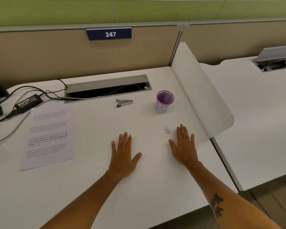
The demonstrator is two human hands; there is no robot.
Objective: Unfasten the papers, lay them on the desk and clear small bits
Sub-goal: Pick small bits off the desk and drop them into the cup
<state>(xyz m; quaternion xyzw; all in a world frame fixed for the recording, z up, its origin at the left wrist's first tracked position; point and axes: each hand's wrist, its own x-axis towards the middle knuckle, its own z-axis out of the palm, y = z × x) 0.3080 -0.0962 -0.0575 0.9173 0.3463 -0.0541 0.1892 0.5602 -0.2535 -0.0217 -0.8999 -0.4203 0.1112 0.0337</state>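
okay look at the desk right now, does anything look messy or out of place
One thing: a small cluster of tiny bits lies loose on the desk, just left of the right hand's fingertips, not in the purple cup behind it. The papers lie flat, slightly angled.

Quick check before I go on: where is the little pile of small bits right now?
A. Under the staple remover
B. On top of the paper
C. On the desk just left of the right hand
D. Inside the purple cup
C: the small bits lie on the bare desk beside the right hand's fingertips, apart from the purple cup.
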